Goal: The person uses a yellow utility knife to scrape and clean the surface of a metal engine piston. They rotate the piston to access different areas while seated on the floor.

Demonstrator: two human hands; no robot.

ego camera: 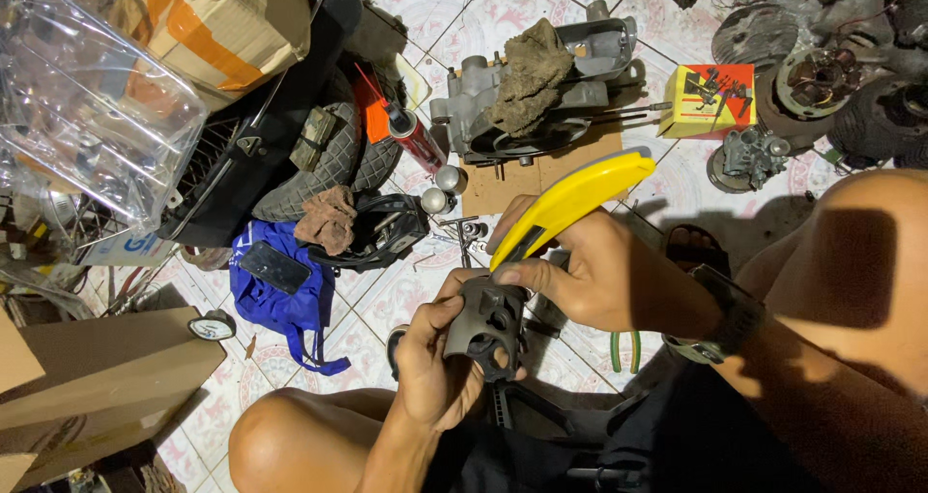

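My left hand (433,358) grips a dark grey cast metal part (486,321) with round openings, held over my lap. My right hand (590,271), with a dark watch on its wrist, holds a yellow-handled utility knife (570,201). The knife's front end rests against the top of the metal part. Its yellow handle points up and to the right. The blade tip is hidden between my fingers and the part.
On the tiled floor ahead lie a grey engine casing (590,53) under a brown rag (530,75), a yellow box (708,100), a tyre (333,150), a red spray can (416,140), a blue bag (280,300), green-handled pliers (623,350) and cardboard boxes (97,372).
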